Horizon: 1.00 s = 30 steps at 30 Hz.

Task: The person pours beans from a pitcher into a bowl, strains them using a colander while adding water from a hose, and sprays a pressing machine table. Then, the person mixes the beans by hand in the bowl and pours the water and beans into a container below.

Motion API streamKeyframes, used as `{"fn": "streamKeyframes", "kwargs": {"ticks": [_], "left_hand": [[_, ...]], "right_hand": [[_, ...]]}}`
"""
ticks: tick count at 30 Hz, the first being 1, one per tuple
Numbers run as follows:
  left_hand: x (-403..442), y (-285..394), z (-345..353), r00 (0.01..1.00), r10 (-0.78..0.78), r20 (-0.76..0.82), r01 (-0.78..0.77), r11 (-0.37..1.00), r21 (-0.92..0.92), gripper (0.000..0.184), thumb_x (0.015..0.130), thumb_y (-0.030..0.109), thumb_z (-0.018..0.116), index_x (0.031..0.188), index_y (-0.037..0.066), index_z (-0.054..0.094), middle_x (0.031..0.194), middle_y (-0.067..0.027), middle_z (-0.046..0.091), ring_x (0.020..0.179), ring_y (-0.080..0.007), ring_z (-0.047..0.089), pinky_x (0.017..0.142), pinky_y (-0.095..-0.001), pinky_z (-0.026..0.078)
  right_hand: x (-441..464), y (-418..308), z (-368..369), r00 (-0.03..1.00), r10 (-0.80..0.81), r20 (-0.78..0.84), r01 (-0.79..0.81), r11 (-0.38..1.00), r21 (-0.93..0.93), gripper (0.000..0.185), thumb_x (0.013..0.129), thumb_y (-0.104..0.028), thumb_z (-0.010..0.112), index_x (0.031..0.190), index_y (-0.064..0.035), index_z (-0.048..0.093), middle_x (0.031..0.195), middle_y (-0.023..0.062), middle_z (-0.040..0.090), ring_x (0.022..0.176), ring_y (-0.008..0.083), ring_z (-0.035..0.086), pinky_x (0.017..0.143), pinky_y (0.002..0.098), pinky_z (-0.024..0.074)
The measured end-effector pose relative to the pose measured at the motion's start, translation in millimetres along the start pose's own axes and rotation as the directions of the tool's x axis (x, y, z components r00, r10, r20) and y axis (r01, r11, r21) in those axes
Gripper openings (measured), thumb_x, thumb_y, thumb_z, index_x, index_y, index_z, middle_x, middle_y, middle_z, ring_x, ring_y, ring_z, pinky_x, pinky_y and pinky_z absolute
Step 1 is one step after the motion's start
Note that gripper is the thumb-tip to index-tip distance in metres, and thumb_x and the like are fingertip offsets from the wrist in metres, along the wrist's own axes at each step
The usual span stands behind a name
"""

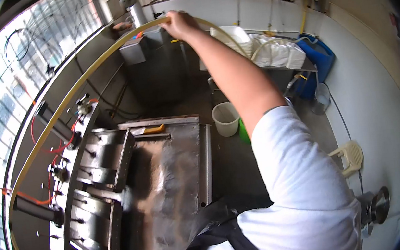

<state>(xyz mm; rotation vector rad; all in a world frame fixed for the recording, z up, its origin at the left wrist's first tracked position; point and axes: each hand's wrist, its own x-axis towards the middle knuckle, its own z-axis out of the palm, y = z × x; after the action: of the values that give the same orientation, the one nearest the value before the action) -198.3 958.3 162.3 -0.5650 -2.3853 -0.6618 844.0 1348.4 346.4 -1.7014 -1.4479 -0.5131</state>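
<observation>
My right hand (181, 26) is raised at the top, with the arm stretched forward. Its fingers are closed round a yellowish hose (66, 98). From the hand the hose arcs down along the left side to the bottom edge, and its other part drops behind my forearm to the right. My left hand is out of view. Below the hose stands a metal machine with two steel chambers (100, 156) and a flat, wet-looking metal surface (171, 177). A knife with a yellow handle (155, 129) lies at the far edge of that surface.
A white bucket (225, 118) stands on the floor beside a partly hidden green one (244, 130). Further back are white tubs (231, 41), white bags (278, 53) and a blue drum (315, 62). A cream plastic stool (349, 157) is by the right wall; a barred window (4, 93) is at left.
</observation>
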Motion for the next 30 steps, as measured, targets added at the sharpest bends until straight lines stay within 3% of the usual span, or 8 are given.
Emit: {"fn": "streamKeyframes", "kwargs": {"ticks": [3, 5, 7, 12, 16, 24, 26, 30], "left_hand": [[36, -32, 71, 0.915, 0.377, 0.145, -0.344, 0.915, -0.21, 0.053, 0.115, 0.047, 0.035, 0.136, 0.012, 0.068, 0.117, -0.0254, 0.074, 0.11, -0.0435, 0.071, 0.093, -0.0461, 0.058], [-19, 42, 25, 0.918, 0.386, 0.093, -0.383, 0.797, 0.467, 0.033, 0.112, 0.031, 0.049, 0.133, 0.018, 0.072, 0.101, -0.0191, 0.078, 0.078, -0.0327, 0.074, 0.07, -0.0434, 0.061], [-38, 69, 11, 0.994, 0.09, 0.058, -0.085, 0.993, -0.079, 0.054, 0.111, 0.05, 0.045, 0.117, 0.002, 0.07, 0.101, -0.0292, 0.074, 0.095, -0.0487, 0.071, 0.082, -0.0558, 0.059], [-61, 145, 13, 0.981, -0.054, -0.187, -0.009, 0.947, -0.322, 0.06, 0.11, 0.052, 0.046, 0.112, -0.005, 0.064, 0.097, -0.033, 0.073, 0.097, -0.0502, 0.071, 0.081, -0.0559, 0.058], [-49, 212, 7, 0.959, -0.131, -0.251, 0.03, 0.928, -0.37, 0.057, 0.11, 0.05, 0.047, 0.103, -0.004, 0.063, 0.094, -0.032, 0.073, 0.094, -0.0515, 0.071, 0.08, -0.056, 0.058], [-96, 212, 19, 0.942, -0.03, 0.334, 0.058, 0.996, -0.074, 0.054, 0.109, 0.048, 0.042, 0.116, 0.001, 0.066, 0.112, -0.0307, 0.073, 0.111, -0.0498, 0.069, 0.097, -0.0578, 0.054], [-91, 209, 18, 0.9, -0.02, 0.435, 0.034, 0.999, -0.026, 0.056, 0.11, 0.049, 0.039, 0.12, 0.001, 0.066, 0.116, -0.031, 0.072, 0.114, -0.0487, 0.068, 0.1, -0.0567, 0.053], [-59, 242, -3, 0.873, -0.102, 0.476, 0.104, 0.994, 0.022, 0.059, 0.11, 0.05, 0.037, 0.129, 0.003, 0.067, 0.132, -0.0245, 0.068, 0.125, -0.043, 0.064, 0.106, -0.0527, 0.051]], "right_hand": [[11, -3, 28, 0.99, -0.102, 0.099, 0.072, 0.962, 0.265, 0.037, 0.087, -0.044, 0.081, 0.096, -0.0088, 0.076, 0.087, 0.016, 0.076, 0.08, 0.0279, 0.074, 0.073, 0.0455, 0.0564], [20, -2, 52, 0.974, -0.223, -0.026, 0.22, 0.927, 0.302, 0.029, 0.094, -0.032, 0.079, 0.096, -0.0037, 0.075, 0.075, 0.0074, 0.071, 0.072, 0.0151, 0.065, 0.069, 0.0364, 0.0542], [18, -13, 60, 0.949, -0.185, -0.254, 0.262, 0.913, 0.314, 0.043, 0.094, -0.043, 0.079, 0.096, -0.0007, 0.075, 0.081, 0.0177, 0.073, 0.075, 0.0281, 0.071, 0.071, 0.0434, 0.0538], [9, -27, 133, 0.855, -0.054, -0.516, 0.132, 0.984, 0.116, 0.058, 0.088, -0.057, 0.08, 0.089, 0.0003, 0.071, 0.082, 0.0208, 0.07, 0.082, 0.0439, 0.067, 0.073, 0.0504, 0.0526], [-51, -67, 207, 0.912, -0.157, -0.379, 0.25, 0.945, 0.209, 0.054, 0.092, -0.053, 0.078, 0.096, -0.0008, 0.067, 0.083, 0.0184, 0.066, 0.08, 0.0408, 0.062, 0.071, 0.0522, 0.0497], [-142, -10, 308, 0.86, -0.187, 0.474, 0.024, 0.944, 0.329, 0.039, 0.103, -0.038, 0.067, 0.113, -0.0004, 0.064, 0.104, 0.0257, 0.068, 0.1, 0.0465, 0.065, 0.086, 0.0524, 0.0519], [-166, 21, 351, 0.839, -0.435, 0.327, 0.255, 0.845, 0.47, 0.032, 0.106, -0.033, 0.065, 0.107, -0.0007, 0.062, 0.087, 0.0142, 0.062, 0.053, 0.0225, 0.061, 0.05, 0.0388, 0.0501], [-171, 0, 337, 0.892, -0.347, 0.288, 0.221, 0.893, 0.391, 0.03, 0.107, -0.028, 0.061, 0.117, 0.0002, 0.064, 0.105, 0.0222, 0.069, 0.094, 0.0403, 0.07, 0.081, 0.0485, 0.0559]]}}
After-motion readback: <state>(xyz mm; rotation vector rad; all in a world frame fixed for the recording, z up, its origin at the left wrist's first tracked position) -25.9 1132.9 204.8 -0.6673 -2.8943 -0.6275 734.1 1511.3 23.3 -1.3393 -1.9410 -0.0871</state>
